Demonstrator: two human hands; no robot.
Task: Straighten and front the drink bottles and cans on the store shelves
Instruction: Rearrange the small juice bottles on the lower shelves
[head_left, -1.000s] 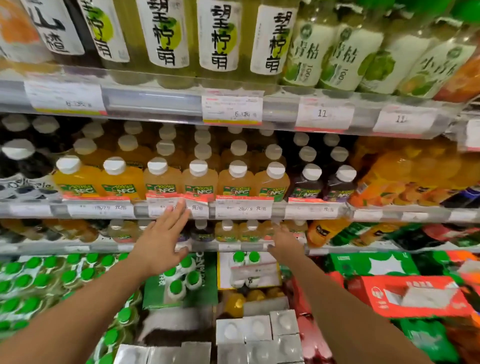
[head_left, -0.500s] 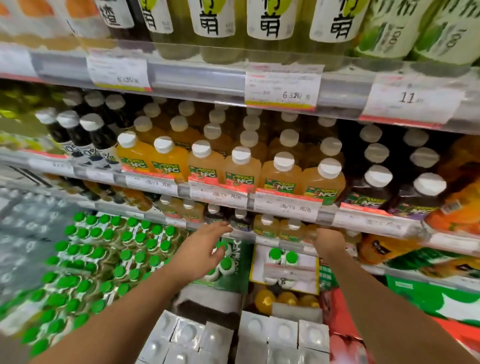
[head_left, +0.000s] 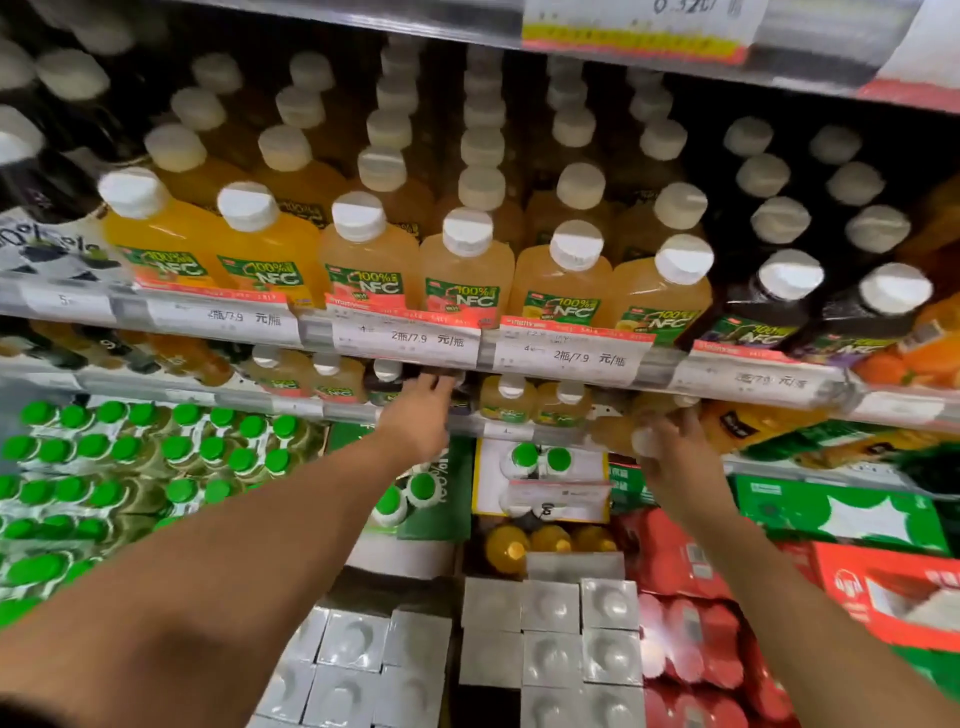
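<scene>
Orange NFC juice bottles with white caps stand in rows on the middle shelf, labels forward. Smaller juice bottles line the shelf below. My left hand reaches under the price rail, and its fingers curl over the top of a dark juice bottle, which is mostly hidden. My right hand grips a pale orange bottle that is tilted, its white cap towards me, at the lower shelf's front edge.
Dark juice bottles fill the middle shelf's right side. Below lie shrink-wrapped green-capped bottles, silver-topped cartons, red packs and a green box. Another shelf's price strip hangs overhead.
My view has moved closer and downward. My left hand dropped from the price rail into the lower shelf. My right hand now grips a tilted pale orange bottle.
</scene>
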